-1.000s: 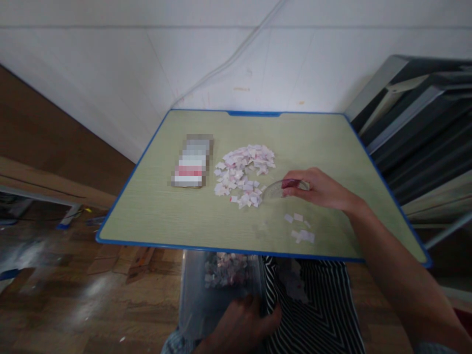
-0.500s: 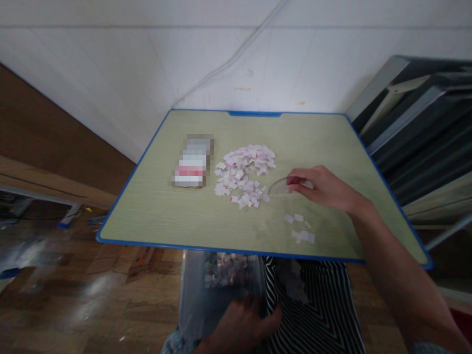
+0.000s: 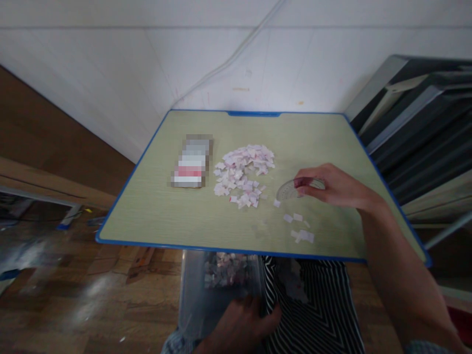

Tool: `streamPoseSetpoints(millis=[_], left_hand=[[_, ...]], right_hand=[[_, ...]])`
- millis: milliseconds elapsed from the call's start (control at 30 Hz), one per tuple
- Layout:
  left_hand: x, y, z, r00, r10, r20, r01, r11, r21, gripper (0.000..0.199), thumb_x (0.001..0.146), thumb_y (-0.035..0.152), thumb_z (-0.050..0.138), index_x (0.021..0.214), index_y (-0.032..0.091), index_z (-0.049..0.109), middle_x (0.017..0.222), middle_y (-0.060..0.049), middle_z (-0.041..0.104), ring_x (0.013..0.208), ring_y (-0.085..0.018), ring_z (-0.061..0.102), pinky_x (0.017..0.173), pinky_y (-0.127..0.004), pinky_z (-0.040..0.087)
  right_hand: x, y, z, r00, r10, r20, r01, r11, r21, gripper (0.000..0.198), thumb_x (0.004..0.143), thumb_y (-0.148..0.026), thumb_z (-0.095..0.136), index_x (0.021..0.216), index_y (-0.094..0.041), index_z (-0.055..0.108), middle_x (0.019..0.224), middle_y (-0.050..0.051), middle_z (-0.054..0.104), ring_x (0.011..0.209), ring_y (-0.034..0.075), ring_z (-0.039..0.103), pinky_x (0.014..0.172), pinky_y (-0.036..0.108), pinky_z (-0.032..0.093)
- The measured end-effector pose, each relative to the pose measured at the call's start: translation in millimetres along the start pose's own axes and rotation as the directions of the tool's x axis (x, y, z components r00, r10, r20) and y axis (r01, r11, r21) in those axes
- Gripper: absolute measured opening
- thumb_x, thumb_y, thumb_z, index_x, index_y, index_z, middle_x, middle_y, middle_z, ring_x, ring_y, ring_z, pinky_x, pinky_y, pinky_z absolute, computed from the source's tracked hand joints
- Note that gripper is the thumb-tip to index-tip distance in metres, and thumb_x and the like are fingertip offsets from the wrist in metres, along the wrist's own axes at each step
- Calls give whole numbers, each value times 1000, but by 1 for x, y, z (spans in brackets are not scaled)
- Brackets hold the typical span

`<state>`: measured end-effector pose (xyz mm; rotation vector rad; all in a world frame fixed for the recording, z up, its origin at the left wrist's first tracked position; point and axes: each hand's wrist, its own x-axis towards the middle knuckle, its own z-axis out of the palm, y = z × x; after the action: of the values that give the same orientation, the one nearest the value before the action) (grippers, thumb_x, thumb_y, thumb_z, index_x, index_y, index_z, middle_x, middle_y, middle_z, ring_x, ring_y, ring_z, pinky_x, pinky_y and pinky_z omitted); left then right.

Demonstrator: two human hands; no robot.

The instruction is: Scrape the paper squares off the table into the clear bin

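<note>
My right hand (image 3: 328, 187) is closed, pinching a clear half-round plastic piece that looks like a protractor (image 3: 286, 191). Its curved edge points left, just above the table, and a dark red part shows under the fingers. One small paper slip (image 3: 277, 203) lies close below that edge. To the left is a loose pile of small white and pinkish paper slips (image 3: 245, 169). Several more slips (image 3: 305, 236) lie nearer the front edge. Below the table, my left hand (image 3: 245, 322) is curled over the right side of a clear plastic box (image 3: 191, 295); its fingertips are partly in shadow.
A blurred-out flat object (image 3: 191, 162) lies on the left of the blue-edged table (image 3: 147, 216). Paper scraps fill part of the box. Striped cloth (image 3: 324, 300) covers my lap. Dark panels (image 3: 424, 132) lean at the right, and a white wall (image 3: 313, 64) stands behind.
My right hand has shifted a little to the right with the protractor, away from the pile. A slip now lies apart from the pile. My left hand stays at the box.
</note>
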<state>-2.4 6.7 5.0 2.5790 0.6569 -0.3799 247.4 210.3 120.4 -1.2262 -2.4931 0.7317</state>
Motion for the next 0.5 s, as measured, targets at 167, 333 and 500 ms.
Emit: streamPoseSetpoints(millis=[167,333,500], left_hand=[[1,0,-1,1000,1,3,-1,1000,21,54,92,15,55,138,20,26,92,-10,65,76,-24,65,56,-31,55],[1,0,-2,999,-1,40,1,1000,6,55,94,15,54,139,21,24,98,-10,64,81,-25,65,59,-34,57],[1,1,-7,997,-9,80,8,1000,10,53,95,13,52,140,20,25,97,-10,64,80,-23,65,60,-33,57]], right_hand=[[-2,3,-2,999,0,33,1,1000,-28,18,82,-30,51,70,-19,59,61,1,62,57,13,57,55,25,41],[1,4,3,999,-15,-37,14,999,-29,15,82,-27,51,73,-18,60,65,1,64,59,13,59,57,24,42],[9,-5,18,998,-48,-33,46,998,-38,16,83,-26,50,75,-17,61,67,2,66,60,13,60,58,24,42]])
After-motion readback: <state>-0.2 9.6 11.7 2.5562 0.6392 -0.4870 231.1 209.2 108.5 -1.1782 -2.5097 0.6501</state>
